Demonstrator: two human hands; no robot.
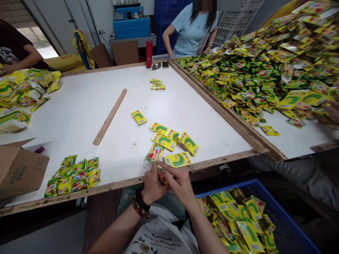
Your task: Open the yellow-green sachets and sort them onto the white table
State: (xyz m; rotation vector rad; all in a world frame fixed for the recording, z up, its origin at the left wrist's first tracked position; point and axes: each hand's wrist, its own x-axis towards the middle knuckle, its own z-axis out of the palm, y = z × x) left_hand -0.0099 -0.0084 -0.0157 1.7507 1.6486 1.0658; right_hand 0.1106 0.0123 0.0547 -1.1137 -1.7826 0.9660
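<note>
Left hand (153, 186) and right hand (180, 184) close together at the near edge of the counter (79, 116), both pinching a small printed sachet (162, 175) between them. Flat yellow-green packets (164, 141) lie loose just ahead of the hands. Blue crate (227, 188) full of packets sits below, right of the right hand.

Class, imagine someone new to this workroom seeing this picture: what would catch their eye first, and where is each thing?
The huge heap of yellow-and-green sachets fills the upper right. Next come the left hand and right hand at bottom centre, holding a sachet at the edge of the white table. At lower right, a blue crate holds more packets.
</note>
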